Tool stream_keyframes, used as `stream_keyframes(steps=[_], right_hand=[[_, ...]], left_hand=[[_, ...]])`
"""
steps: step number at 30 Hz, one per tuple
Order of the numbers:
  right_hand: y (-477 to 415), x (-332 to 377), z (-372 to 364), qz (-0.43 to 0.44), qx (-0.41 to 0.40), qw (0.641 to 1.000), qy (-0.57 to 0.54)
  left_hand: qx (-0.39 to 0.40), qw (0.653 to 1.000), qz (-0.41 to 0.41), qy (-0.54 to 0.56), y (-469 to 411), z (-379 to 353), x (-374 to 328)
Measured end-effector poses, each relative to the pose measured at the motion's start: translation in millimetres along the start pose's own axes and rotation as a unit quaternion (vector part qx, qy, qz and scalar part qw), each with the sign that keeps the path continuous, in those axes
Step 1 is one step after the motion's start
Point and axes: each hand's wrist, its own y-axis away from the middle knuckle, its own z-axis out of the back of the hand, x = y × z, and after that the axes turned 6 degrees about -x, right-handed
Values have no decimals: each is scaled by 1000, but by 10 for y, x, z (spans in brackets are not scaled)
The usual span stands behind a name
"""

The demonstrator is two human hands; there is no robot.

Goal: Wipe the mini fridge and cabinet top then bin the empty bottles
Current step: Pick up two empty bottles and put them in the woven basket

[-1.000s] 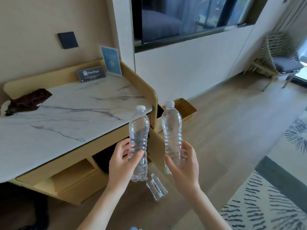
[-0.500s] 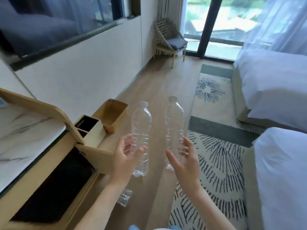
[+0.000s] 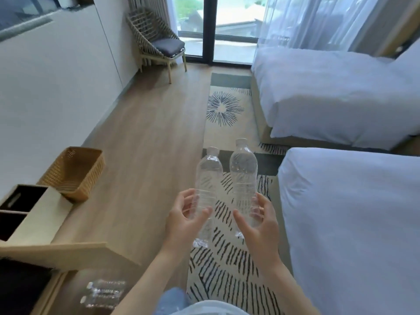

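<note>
My left hand grips a clear empty plastic bottle with a white cap, held upright in front of me. My right hand holds a second clear empty bottle the same way, just to the right, the two nearly touching. Two more clear bottles lie on the wooden floor at the lower left, blurred. A woven wicker basket sits on the floor by the white wall at the left. The cabinet's wooden side edge shows at the lower left; its top is out of view.
A two-slot beige box stands beside the basket. Two white beds fill the right side. A patterned rug runs beneath my hands. A woven chair stands at the far wall by the glass door.
My view has swung further right, away from the cabinet top toward the beds and window. Both hands still carry their bottles, now closer together over the rug.
</note>
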Motion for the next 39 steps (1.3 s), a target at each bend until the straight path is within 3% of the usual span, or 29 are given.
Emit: stream_keyframes(steps=[10,16,23,28,39], right_hand=[[-1230,-361,-263,-31,-3,1000,-2],[-2492,-439,-875,-35,-7,999,1],[-4145,-160,-1414,-41,-26,998,-44],[-5015,-263,-1740,-76,-31,996,-35],[-7512,-637,-2591,-77,39,995,-38]], left_hand=[[-2,1000,14,-22,-1251,-615,-23],[9,1000,5,-20,-2678,-892,-68],[51,998,-34,-9,-4475,-1216,-681],[54,998,-15,6,-5397,-1472,-859],[-47,996,57,53,-7513,-2243,-900]])
